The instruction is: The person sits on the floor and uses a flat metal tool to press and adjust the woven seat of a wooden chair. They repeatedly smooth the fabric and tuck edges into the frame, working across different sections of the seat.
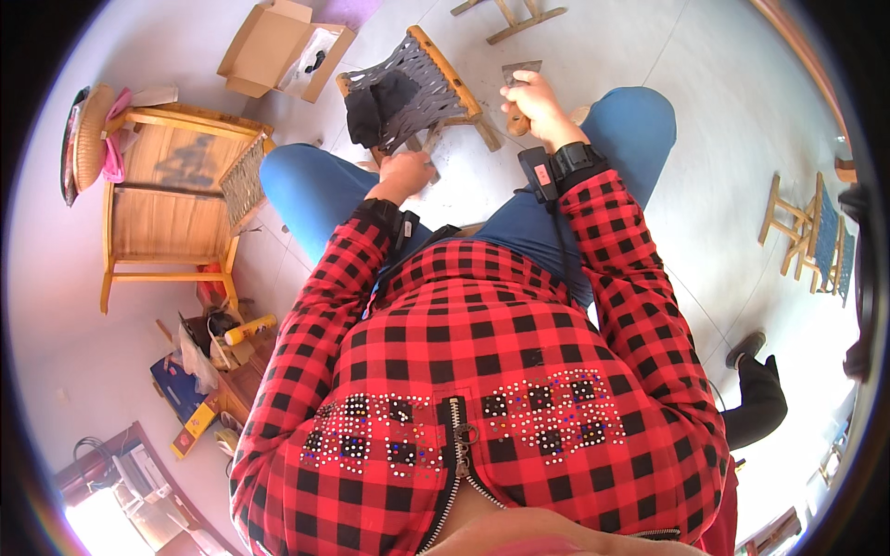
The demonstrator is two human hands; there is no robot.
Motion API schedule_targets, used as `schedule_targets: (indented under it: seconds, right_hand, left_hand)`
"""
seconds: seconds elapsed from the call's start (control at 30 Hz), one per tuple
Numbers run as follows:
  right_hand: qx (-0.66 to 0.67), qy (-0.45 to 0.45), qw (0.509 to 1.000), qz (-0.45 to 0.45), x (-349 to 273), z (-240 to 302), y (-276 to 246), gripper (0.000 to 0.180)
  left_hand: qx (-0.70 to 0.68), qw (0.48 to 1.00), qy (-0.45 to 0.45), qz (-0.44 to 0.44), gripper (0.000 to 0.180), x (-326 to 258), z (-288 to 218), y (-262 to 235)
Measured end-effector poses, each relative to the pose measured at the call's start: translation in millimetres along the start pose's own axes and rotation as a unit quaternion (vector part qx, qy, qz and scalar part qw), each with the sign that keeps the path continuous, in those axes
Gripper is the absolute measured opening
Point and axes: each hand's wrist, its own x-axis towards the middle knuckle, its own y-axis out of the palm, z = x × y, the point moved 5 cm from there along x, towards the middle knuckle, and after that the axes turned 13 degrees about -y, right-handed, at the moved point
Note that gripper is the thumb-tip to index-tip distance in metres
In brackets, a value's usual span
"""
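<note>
In front of my knees stands a low wooden stool [445,74] with a seat woven of grey straps. A black cloth [378,109] lies over the left part of that seat. My left hand [406,174] is closed low at the stool's near side; whatever its fingers grip is hidden. To the right of the stool, my right hand [540,104] is wrapped round a scraper [521,69] with a wide grey blade and a rounded wooden handle. The blade points away from me and is apart from the stool.
An open cardboard box [269,46] sits at the far left. A wooden chair frame [167,276] lies on the left, near a cluttered pile with a yellow bottle [250,330]. Folding stools [816,232] stand on the right. Behind me on the right shows another person's leg [758,403].
</note>
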Motion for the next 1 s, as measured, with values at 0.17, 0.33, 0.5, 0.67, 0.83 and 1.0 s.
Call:
schedule_targets:
  seconds: [0.17, 0.33, 0.5, 0.67, 0.83, 1.0]
  right_hand:
    - [-0.139, 0.002, 0.990, 0.002, -26, -6, 14, 0.089]
    - [-0.262, 0.037, 0.962, 0.065, -69, -19, 17, 0.082]
    - [-0.165, 0.138, 0.970, 0.115, -82, -46, 24, 0.060]
    - [-0.178, 0.167, 0.963, 0.115, -76, -64, 30, 0.051]
    - [-0.166, 0.192, 0.965, 0.073, -73, -73, 26, 0.031]
    - [-0.179, 0.168, 0.967, 0.062, -72, -73, 23, 0.022]
  left_hand:
    - [-0.019, 0.997, 0.056, 0.041, 0.030, -13, -23, 7]
    - [-0.045, 0.996, 0.069, 0.039, 0.028, -2, -26, 11]
    - [-0.190, 0.982, 0.023, -0.001, 0.025, 5, -29, 12]
    - [-0.256, 0.951, 0.105, -0.139, 0.025, 13, -41, 1]
    - [-0.294, 0.932, 0.113, -0.179, 0.028, 13, -46, -10]
    - [-0.266, 0.934, 0.130, -0.201, 0.039, 7, -58, -28]
